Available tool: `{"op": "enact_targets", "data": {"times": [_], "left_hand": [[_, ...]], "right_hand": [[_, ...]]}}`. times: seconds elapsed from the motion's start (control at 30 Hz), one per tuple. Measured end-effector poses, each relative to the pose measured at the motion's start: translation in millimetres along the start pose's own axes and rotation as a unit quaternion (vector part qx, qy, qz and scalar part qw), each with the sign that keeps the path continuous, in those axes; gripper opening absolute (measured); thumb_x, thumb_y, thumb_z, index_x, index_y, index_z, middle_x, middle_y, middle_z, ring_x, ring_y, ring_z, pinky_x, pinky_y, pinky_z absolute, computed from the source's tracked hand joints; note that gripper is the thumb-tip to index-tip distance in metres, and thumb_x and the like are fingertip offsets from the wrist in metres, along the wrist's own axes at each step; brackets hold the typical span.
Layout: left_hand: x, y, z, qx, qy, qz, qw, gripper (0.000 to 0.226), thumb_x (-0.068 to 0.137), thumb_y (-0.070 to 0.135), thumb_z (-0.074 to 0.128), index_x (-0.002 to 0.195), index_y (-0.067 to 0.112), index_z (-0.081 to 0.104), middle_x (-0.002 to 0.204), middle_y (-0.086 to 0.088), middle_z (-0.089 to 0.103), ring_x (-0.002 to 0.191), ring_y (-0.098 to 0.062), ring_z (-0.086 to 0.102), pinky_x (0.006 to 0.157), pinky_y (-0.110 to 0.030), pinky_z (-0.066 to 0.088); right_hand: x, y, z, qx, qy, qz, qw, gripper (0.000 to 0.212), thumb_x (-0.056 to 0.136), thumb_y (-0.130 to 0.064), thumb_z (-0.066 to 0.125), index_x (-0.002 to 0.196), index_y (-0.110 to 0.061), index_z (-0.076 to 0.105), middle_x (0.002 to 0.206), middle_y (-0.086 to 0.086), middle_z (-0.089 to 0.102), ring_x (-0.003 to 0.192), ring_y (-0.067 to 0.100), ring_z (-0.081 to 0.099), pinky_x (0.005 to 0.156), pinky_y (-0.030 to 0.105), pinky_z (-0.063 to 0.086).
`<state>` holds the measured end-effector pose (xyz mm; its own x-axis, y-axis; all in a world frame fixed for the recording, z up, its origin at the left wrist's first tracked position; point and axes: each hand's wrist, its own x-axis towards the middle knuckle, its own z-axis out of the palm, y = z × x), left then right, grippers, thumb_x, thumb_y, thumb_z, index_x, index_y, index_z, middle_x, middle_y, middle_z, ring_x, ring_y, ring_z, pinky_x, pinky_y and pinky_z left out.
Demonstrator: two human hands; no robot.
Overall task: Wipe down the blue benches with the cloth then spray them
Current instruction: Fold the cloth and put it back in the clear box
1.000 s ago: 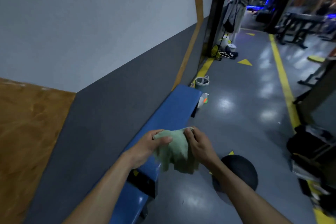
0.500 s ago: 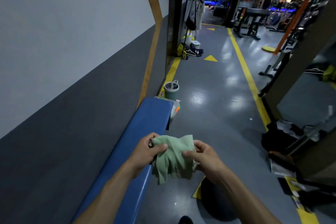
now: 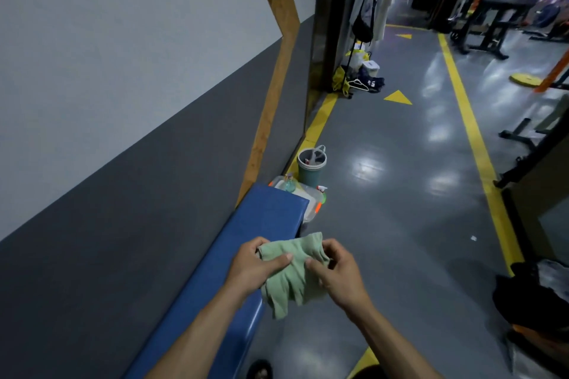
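A long blue padded bench [image 3: 264, 218] runs along the grey wall, from the bottom of the view to its far end near the middle. I hold a crumpled pale green cloth [image 3: 292, 280] in the air beside the bench's right edge. My left hand [image 3: 255, 268] grips the cloth's left side, thumb on top. My right hand [image 3: 338, 271] pinches its right side. A spray bottle with a white and orange head [image 3: 321, 194] stands just past the bench's far end, partly hidden by it.
A clear plastic bin [image 3: 308, 197] with a small bottle sits behind the bench end, and a grey-green bucket [image 3: 311, 166] stands beyond it. Bags and clothes lie by the dark doorway [image 3: 360, 77]. Yellow floor lines, gym racks and dark bags line the right side.
The view has moved forward along the bench and lifted, so the bench's far end is nearer. Both hands kept hold of the cloth and worked it; the dark ball has dropped out of view.
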<state>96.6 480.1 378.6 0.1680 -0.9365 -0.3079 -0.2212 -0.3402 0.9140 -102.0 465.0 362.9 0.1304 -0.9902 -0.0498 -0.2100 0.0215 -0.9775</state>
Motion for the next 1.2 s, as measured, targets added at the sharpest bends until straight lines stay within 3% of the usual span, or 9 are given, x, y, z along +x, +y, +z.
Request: {"op": "enact_targets", "data": {"times": [0.3, 0.6, 0.8, 0.9, 0.97, 1.0, 1.07, 1.13, 1.2], "left_hand": [[211, 27, 37, 0.092, -0.001, -0.005, 0.996, 0.037, 0.07, 0.044, 0.076, 0.074, 0.012, 0.057, 0.059, 0.004, 0.058, 0.055, -0.01, 0.054, 0.052, -0.029, 0.04], [371, 107, 109, -0.073, -0.12, -0.118, 0.983, 0.018, 0.092, 0.031, 0.066, 0.093, 0.013, 0.067, 0.081, -0.007, 0.073, 0.071, -0.018, 0.07, 0.056, -0.03, 0.054], [471, 136, 161, -0.116, -0.186, -0.145, 0.965, 0.039, 0.091, 0.043, 0.067, 0.115, 0.013, 0.066, 0.11, -0.015, 0.073, 0.096, -0.023, 0.074, 0.069, -0.034, 0.06], [509, 152, 181, -0.121, -0.128, -0.147, 0.973, 0.031, 0.09, 0.038, 0.07, 0.108, 0.013, 0.065, 0.1, -0.014, 0.074, 0.089, -0.022, 0.073, 0.08, -0.039, 0.06], [535, 152, 185, -0.155, -0.117, -0.123, 0.973, 0.023, 0.094, 0.033, 0.067, 0.103, 0.013, 0.065, 0.091, -0.008, 0.073, 0.081, -0.021, 0.071, 0.077, -0.036, 0.057], [543, 155, 185, -0.167, -0.154, -0.144, 0.963, 0.027, 0.09, 0.031, 0.072, 0.105, 0.01, 0.065, 0.092, -0.007, 0.071, 0.082, -0.021, 0.068, 0.073, -0.034, 0.056], [553, 162, 189, -0.1, -0.134, -0.14, 0.976, 0.038, 0.085, 0.024, 0.077, 0.115, 0.008, 0.062, 0.101, -0.008, 0.065, 0.086, -0.017, 0.066, 0.069, -0.03, 0.056], [572, 154, 188, -0.13, -0.136, -0.147, 0.971, 0.029, 0.089, 0.016, 0.074, 0.115, 0.013, 0.061, 0.103, -0.007, 0.066, 0.082, -0.01, 0.071, 0.066, -0.028, 0.058], [592, 150, 184, -0.163, -0.117, -0.145, 0.969, 0.044, 0.077, 0.034, 0.083, 0.113, 0.018, 0.064, 0.102, -0.006, 0.071, 0.087, -0.013, 0.073, 0.069, -0.033, 0.06]], "right_hand": [[188, 11, -21, -0.103, -0.003, -0.055, 0.993, 0.016, 0.085, -0.005, 0.064, 0.086, -0.022, 0.063, 0.078, -0.007, 0.063, 0.068, 0.0, 0.051, 0.064, 0.02, 0.044], [337, 33, -74, -0.18, -0.037, -0.092, 0.979, 0.034, 0.073, -0.004, 0.069, 0.098, -0.027, 0.065, 0.094, -0.013, 0.053, 0.084, 0.005, 0.056, 0.071, 0.012, 0.04], [448, 74, -131, -0.133, -0.1, -0.088, 0.982, 0.042, 0.078, -0.016, 0.077, 0.113, -0.037, 0.066, 0.1, -0.012, 0.049, 0.085, 0.005, 0.058, 0.072, 0.014, 0.047], [503, 80, -157, -0.142, -0.182, -0.092, 0.969, 0.045, 0.08, -0.019, 0.071, 0.12, -0.038, 0.066, 0.105, -0.019, 0.047, 0.091, 0.0, 0.054, 0.076, 0.013, 0.046], [537, 83, -172, -0.145, -0.221, -0.079, 0.961, 0.043, 0.079, -0.02, 0.065, 0.12, -0.035, 0.068, 0.104, -0.012, 0.049, 0.089, 0.004, 0.055, 0.076, 0.012, 0.045], [553, 84, -177, -0.135, -0.236, -0.065, 0.96, 0.041, 0.079, -0.019, 0.062, 0.117, -0.033, 0.071, 0.103, -0.008, 0.052, 0.086, 0.006, 0.055, 0.076, 0.014, 0.044], [582, 85, -185, -0.086, -0.264, -0.024, 0.96, 0.037, 0.082, -0.007, 0.061, 0.109, -0.027, 0.075, 0.102, -0.004, 0.056, 0.082, 0.005, 0.058, 0.076, 0.016, 0.045], [612, 87, -187, -0.044, -0.284, 0.007, 0.958, 0.042, 0.084, 0.008, 0.06, 0.101, -0.026, 0.078, 0.099, 0.001, 0.063, 0.081, 0.002, 0.062, 0.075, 0.016, 0.046], [642, 94, -185, -0.019, -0.286, 0.04, 0.957, 0.046, 0.083, 0.009, 0.06, 0.095, -0.031, 0.079, 0.093, 0.009, 0.068, 0.077, 0.003, 0.064, 0.072, 0.019, 0.049]]}}
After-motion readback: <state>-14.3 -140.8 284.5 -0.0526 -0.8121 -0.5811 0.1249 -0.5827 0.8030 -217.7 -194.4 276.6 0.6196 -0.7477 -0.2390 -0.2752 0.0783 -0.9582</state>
